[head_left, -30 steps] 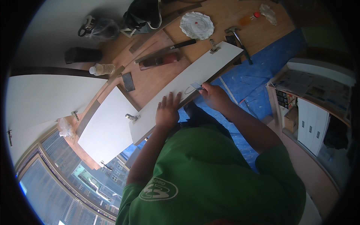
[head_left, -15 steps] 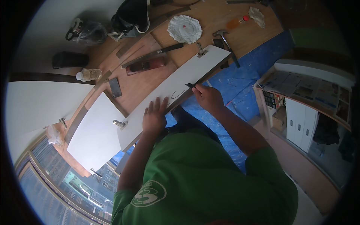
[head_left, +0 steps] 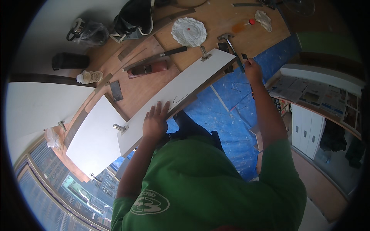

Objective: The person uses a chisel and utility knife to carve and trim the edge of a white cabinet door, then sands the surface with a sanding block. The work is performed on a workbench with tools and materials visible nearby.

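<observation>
Your left grip (head_left: 155,121) lies spread flat on the white panel (head_left: 185,84), grasping nothing; up and right of it, your right grip (head_left: 252,68) seems to pinch a small dark piece (head_left: 244,57), near the hammer (head_left: 232,47). You appear to be steadying the panel; the next move calls for a firm left palm.

- Long white panel (head_left: 185,79), lying aslant from near left to far right, metal hinge (head_left: 120,128) at each end, dark curve (head_left: 180,100) on top.
- Small dark tool (head_left: 244,56), just past the panel's far end.
</observation>
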Demonstrator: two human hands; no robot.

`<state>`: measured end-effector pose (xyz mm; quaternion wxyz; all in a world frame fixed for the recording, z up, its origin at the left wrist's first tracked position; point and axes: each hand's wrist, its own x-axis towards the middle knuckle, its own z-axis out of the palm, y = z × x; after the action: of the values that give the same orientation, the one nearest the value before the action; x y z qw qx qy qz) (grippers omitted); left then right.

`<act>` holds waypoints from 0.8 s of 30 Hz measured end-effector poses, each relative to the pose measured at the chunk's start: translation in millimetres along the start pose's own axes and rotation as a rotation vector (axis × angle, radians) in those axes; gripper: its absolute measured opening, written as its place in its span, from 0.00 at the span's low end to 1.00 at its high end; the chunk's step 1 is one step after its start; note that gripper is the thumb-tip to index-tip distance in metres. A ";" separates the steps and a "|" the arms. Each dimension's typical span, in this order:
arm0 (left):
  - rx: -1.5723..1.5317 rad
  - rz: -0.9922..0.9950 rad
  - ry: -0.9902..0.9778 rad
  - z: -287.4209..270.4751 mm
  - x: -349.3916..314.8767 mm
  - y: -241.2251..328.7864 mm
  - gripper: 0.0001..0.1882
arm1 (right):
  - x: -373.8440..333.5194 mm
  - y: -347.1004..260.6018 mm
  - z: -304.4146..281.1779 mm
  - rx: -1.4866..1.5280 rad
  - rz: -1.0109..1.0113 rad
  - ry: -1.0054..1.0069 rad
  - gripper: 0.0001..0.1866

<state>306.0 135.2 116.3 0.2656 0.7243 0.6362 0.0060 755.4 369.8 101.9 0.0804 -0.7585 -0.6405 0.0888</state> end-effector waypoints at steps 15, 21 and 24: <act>0.014 -0.032 -0.024 17.2 -9.3 4.2 0.39 | -179.9 -198.8 -16.7 0.183 -0.514 -0.621 0.12; 0.014 -0.060 -0.055 17.4 -12.2 9.1 0.38 | -144.4 -171.6 -21.3 -0.010 -0.445 -0.554 0.13; 0.008 -0.067 -0.062 18.0 -12.2 9.8 0.38 | -108.6 -140.3 -24.8 -0.101 -0.375 -0.488 0.14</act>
<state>318.9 116.6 108.7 0.2822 0.7034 0.6518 -0.0278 609.2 285.9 162.5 -0.0983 -0.5865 -0.7732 0.2200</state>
